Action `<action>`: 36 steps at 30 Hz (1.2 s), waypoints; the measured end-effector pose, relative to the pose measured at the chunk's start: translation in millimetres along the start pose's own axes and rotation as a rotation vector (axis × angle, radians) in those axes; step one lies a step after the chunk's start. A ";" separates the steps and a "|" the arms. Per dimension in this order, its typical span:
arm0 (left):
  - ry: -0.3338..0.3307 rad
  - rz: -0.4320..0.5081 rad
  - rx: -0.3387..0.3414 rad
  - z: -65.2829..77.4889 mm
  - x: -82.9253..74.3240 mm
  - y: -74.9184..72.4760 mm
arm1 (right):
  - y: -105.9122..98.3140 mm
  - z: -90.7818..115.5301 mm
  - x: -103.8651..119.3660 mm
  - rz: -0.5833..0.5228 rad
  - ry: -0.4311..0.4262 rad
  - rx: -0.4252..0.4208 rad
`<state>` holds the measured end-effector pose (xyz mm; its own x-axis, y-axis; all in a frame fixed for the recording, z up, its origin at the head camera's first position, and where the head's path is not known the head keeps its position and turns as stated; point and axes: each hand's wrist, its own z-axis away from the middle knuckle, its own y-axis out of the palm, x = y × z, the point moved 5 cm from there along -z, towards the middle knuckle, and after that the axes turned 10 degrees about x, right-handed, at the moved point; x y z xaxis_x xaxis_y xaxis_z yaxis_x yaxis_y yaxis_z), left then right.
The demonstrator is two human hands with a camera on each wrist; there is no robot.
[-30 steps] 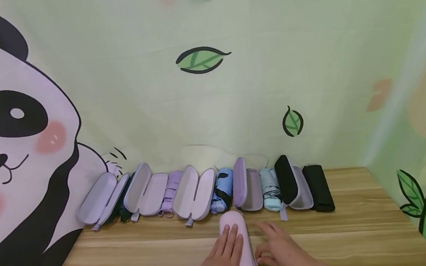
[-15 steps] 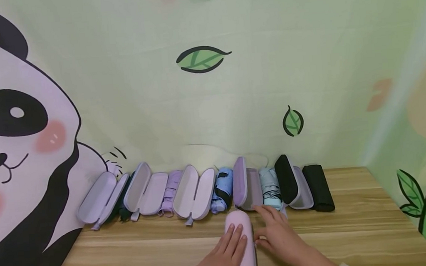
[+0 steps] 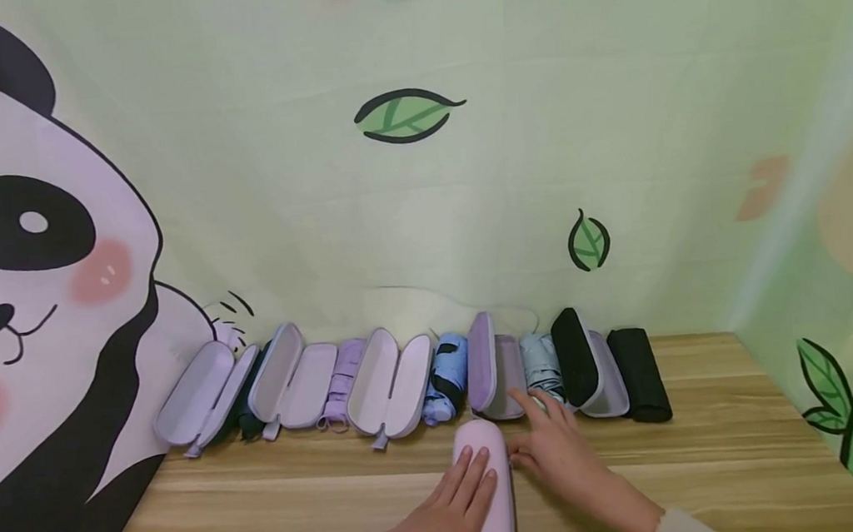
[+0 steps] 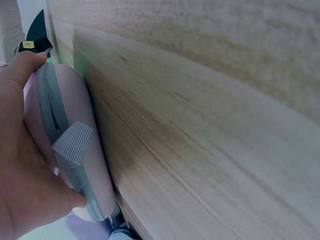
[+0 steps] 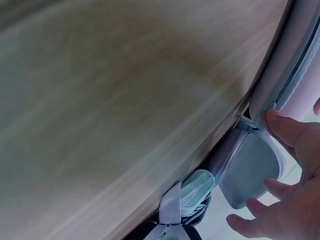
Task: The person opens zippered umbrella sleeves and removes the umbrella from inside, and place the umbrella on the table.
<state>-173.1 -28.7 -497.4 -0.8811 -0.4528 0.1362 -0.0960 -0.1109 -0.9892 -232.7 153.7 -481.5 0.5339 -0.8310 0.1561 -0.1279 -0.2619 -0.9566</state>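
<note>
A pink zippered hard case (image 3: 493,494) lies lengthwise at the table's front middle. My left hand (image 3: 438,507) holds it from above, three fingers lying along its top. In the left wrist view, digits of this hand reach the grey zipper band (image 4: 52,105), where a ribbed fabric tab (image 4: 74,142) sticks out. My right hand (image 3: 562,456) is at the case's right side. Its thumb and forefinger pinch the zipper pull (image 5: 273,106) close to the far end, as the right wrist view shows, while its other fingers are spread. A dark gap runs along the zipper behind the pull.
Along the wall stand several open zip cases, among them a white one (image 3: 389,386), a purple one (image 3: 482,362) and a black one (image 3: 575,354). Between them lie folded umbrellas: purple (image 3: 345,381), blue (image 3: 449,377), light blue (image 3: 541,361) and black (image 3: 638,375).
My right hand has moved away from me along the pink case's right side with the zipper pull. The case has shifted slightly right, and my left hand has stayed on top of it.
</note>
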 end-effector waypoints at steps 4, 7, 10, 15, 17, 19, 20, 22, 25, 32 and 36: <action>0.013 0.029 -0.002 0.3 0.3 -0.6 | 0.0 -3.5 -2.8 -0.002 0.012 -0.010; 0.030 0.063 0.002 0.2 1.1 0.0 | -0.3 -5.3 -4.9 0.007 0.017 -0.021; 0.053 0.075 0.010 0.0 2.1 1.6 | -0.3 -7.1 -8.6 0.029 0.031 -0.026; 0.100 0.050 0.022 -1.3 2.8 3.0 | -1.5 -9.5 -15.3 0.059 0.053 -0.039; 0.121 0.052 0.035 -1.8 2.6 2.4 | -2.3 -10.7 -17.4 0.071 0.057 -0.052; 0.141 0.071 0.061 -2.3 2.5 1.7 | -2.4 -12.4 -19.4 0.086 0.059 -0.066; 0.151 0.079 0.072 -2.5 2.4 1.2 | -2.2 -13.3 -20.2 0.093 0.060 -0.072; 0.158 0.103 0.100 -2.3 2.6 0.9 | -1.9 -14.8 -21.0 0.100 0.056 -0.081; 0.162 0.127 0.117 -2.0 3.1 1.1 | -1.1 -16.2 -21.3 0.102 0.054 -0.084; 0.141 0.052 0.069 0.4 3.5 3.4 | -0.6 -14.3 -21.3 0.086 0.081 -0.058; 0.104 -0.019 0.053 1.4 4.0 0.4 | -3.5 -10.5 -21.2 0.077 0.100 -0.026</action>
<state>-176.0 -31.8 -497.2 -0.9231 -0.3559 0.1457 -0.0906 -0.1668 -0.9818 -252.4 167.1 -478.8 0.4361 -0.8935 0.1071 -0.1881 -0.2069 -0.9601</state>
